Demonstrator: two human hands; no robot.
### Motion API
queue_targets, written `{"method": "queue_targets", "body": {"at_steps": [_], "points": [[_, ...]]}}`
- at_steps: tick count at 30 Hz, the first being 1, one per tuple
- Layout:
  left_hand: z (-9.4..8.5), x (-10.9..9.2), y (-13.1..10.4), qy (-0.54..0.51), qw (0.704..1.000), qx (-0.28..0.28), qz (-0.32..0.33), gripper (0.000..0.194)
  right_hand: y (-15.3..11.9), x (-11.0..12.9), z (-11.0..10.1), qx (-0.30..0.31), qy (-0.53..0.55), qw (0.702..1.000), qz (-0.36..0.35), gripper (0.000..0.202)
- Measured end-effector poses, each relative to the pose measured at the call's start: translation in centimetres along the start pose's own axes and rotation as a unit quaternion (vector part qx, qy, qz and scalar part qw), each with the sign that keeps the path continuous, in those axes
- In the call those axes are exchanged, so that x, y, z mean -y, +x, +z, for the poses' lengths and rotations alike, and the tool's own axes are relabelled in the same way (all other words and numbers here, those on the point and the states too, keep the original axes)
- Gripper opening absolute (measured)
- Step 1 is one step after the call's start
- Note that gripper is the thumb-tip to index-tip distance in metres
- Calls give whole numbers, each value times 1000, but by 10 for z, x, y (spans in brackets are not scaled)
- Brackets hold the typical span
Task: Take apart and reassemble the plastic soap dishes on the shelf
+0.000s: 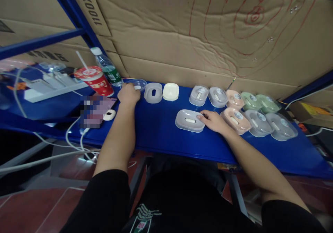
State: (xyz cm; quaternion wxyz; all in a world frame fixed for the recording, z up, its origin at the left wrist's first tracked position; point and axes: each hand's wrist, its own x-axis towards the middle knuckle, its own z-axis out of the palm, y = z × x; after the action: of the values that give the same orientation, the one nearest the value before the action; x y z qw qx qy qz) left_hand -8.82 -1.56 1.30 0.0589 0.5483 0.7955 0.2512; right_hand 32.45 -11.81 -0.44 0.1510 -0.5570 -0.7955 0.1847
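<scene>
My left hand [128, 93] reaches to the back of the blue table, its fingers closed at the near edge of a clear plastic lid [142, 84]; part of the grip is hidden. My right hand [212, 120] pinches the right end of a grey oval soap dish [183, 120] that lies on the table without a clear cover. A white oblong insert [190, 120] shows in its middle. Behind it stand a grey tray with an oblong slot [153, 93] and a cream tray [171, 92], side by side.
Several covered soap dishes, among them a peach one [236, 120] and a green one [251, 101], stand at the right. A red paper cup [97, 83], a water bottle [110, 70], a phone [104, 110] and white cables [71, 136] are at the left. Cardboard [161, 28] walls the back.
</scene>
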Motion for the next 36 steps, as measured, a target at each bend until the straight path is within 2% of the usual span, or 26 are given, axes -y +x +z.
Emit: {"method": "queue_targets", "body": {"at_steps": [4,8,15,18,20,22,25,28,30,33,36], "points": [[-4,0,3,41,998,29,-34,34,0,-1,1,-1,-2,1000,-3,39],[-3,-1,3,50,997,32,-43,24,-1,-3,2,-1,1,1000,-12,39],[0,6,7,-2,999,-28,-29,24,-1,-4,1,5,-2,1000,-9,37],[-3,2,2,-35,997,-73,-15,25,-2,-4,1,7,-6,1000,-10,37],[-7,-5,-4,-62,990,-121,27,26,-2,-4,1,5,-9,1000,-11,37],[-10,-15,-13,-96,975,-173,97,27,-2,-4,2,1,-11,1000,-11,39],[-11,-32,-29,-145,944,-199,218,31,-2,-2,2,-13,-14,1000,-5,44],[-4,-47,-49,-165,922,-152,317,42,-4,1,0,-55,-11,998,16,53],[4,-58,-66,-180,906,-109,368,50,-6,4,-1,-100,4,995,14,67],[14,-73,-90,-250,866,-26,433,56,-10,8,-4,-162,1,986,-38,97],[22,-86,-108,-325,828,84,448,55,-14,13,-8,-180,-60,976,-105,110]]}}
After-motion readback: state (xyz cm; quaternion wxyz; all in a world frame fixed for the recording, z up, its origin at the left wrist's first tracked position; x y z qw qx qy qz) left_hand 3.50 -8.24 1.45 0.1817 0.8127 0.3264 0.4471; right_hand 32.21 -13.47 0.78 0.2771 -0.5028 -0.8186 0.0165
